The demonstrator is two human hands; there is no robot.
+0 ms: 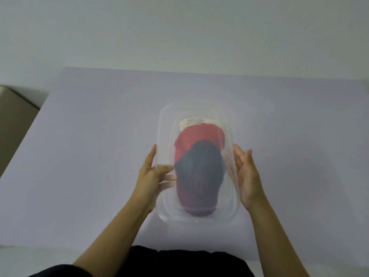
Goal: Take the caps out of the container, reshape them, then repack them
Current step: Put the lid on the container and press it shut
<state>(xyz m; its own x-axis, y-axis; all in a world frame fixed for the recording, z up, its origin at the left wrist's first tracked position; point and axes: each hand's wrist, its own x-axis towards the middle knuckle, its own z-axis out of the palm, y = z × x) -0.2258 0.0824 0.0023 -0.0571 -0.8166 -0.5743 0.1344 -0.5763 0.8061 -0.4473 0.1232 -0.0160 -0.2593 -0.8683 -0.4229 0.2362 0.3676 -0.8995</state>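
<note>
A clear plastic container lies on the pale table in front of me. Inside it three caps are stacked in a row: a dark blue cap nearest me, a red cap behind it, and a cream cap at the far end, mostly hidden. My left hand presses against the container's left wall, thumb over the rim and showing through the plastic. My right hand is spread flat beside the right wall, at or just off the plastic; whether it touches I cannot tell.
The lavender tabletop stretches wide on both sides of the container. A beige floor or surface shows beyond the table's left edge. A plain white wall rises behind. My dark clothing fills the bottom edge.
</note>
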